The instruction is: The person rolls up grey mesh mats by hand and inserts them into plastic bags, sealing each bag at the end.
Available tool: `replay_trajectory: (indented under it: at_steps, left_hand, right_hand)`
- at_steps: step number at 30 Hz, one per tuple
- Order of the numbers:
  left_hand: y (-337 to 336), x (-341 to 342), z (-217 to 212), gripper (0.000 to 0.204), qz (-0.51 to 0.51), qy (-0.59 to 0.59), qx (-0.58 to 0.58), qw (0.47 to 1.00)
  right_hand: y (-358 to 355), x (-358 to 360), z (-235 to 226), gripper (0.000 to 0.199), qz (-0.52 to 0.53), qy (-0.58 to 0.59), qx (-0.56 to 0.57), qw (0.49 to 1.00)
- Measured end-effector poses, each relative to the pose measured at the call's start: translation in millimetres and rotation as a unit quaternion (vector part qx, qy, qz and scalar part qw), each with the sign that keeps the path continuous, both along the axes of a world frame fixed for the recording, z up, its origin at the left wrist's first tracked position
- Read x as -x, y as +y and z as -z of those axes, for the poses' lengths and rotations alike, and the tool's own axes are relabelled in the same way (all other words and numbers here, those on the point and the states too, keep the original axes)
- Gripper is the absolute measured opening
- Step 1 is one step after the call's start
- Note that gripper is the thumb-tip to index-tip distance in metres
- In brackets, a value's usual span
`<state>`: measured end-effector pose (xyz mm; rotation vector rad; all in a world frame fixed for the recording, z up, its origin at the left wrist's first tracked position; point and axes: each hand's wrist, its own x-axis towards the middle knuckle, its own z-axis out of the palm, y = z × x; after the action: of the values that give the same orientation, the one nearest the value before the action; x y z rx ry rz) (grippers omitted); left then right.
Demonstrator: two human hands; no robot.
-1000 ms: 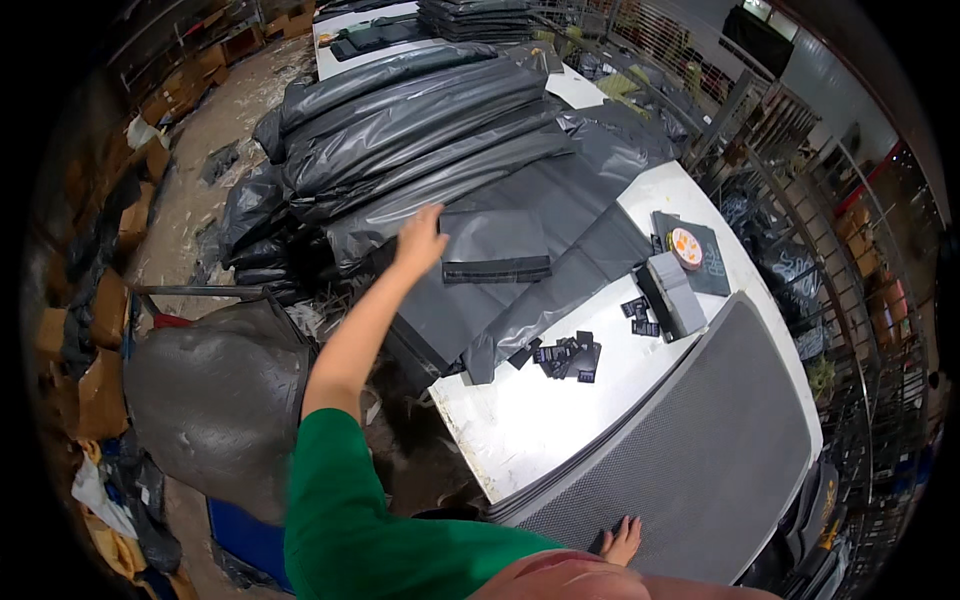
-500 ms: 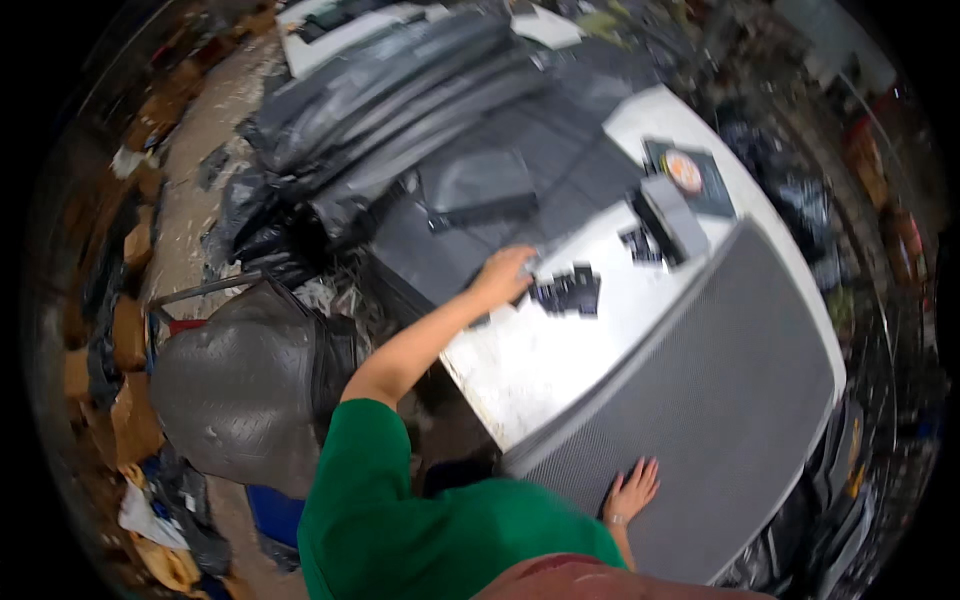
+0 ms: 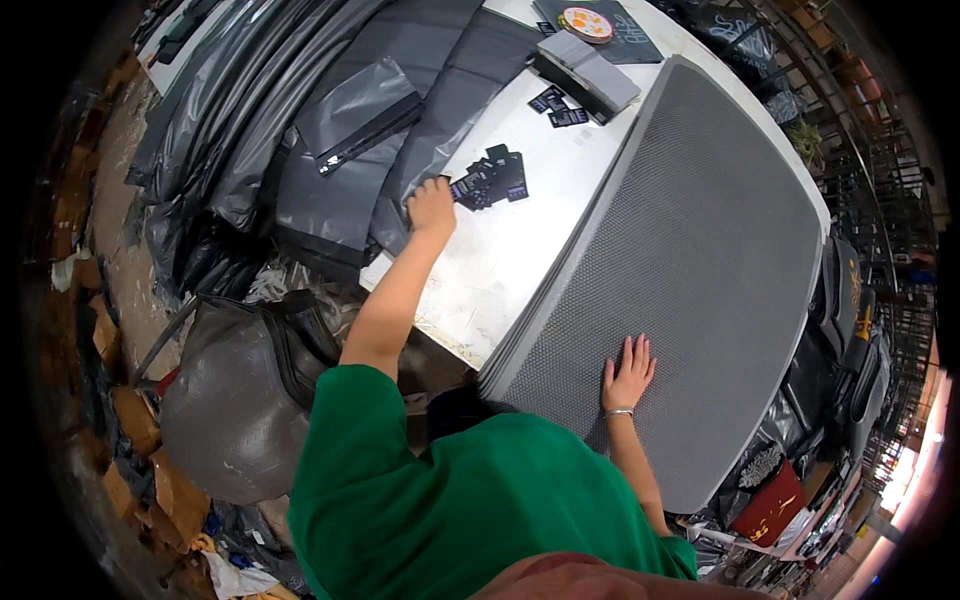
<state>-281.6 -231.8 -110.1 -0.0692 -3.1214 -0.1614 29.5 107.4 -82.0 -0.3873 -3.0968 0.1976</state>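
My left hand point(image 3: 432, 208) reaches over the white table, its fingers curled down at the left end of a loose pile of small black cards point(image 3: 490, 178). What lies under those fingertips is mostly hidden. Beside that hand is the edge of dark grey plastic sheeting point(image 3: 465, 75). My right hand point(image 3: 630, 376) rests flat, fingers spread, on the top of a stack of large grey textured mats point(image 3: 700, 270). A flat dark plastic bag point(image 3: 362, 110) lies on the sheeting, up and left of my left hand.
A grey and black box point(image 3: 585, 75) stands beyond the cards, with several more black cards beside it. Behind it is a dark packet point(image 3: 630, 35) with a round orange-and-white label. Folded plastic sheeting point(image 3: 230, 110) heaps at left. A bulky grey covered object point(image 3: 235, 400) stands left of me.
The view has turned, so the table and mats sit differently in the picture. My left hand stays beside the black cards, and my right hand still lies on the mat.
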Motion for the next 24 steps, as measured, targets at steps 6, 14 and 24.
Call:
replay_trajectory:
  at_steps: [6,14,24]
  left_hand:
    - [-31,-25,28,0.017,-0.043,0.068,0.11,0.991]
    - [-29,-27,-12,0.015,-0.156,0.042,-0.037,0.986]
    - [151,-191,-96,0.023,0.194,-0.068,-0.301,0.931]
  right_hand:
    - [1,-1,-2,0.056,-0.003,0.026,0.017,1.0]
    - [4,-9,1,0.054,-0.011,0.039,0.034,0.999]
    - [55,-65,-34,0.036,0.023,0.074,0.439,0.895]
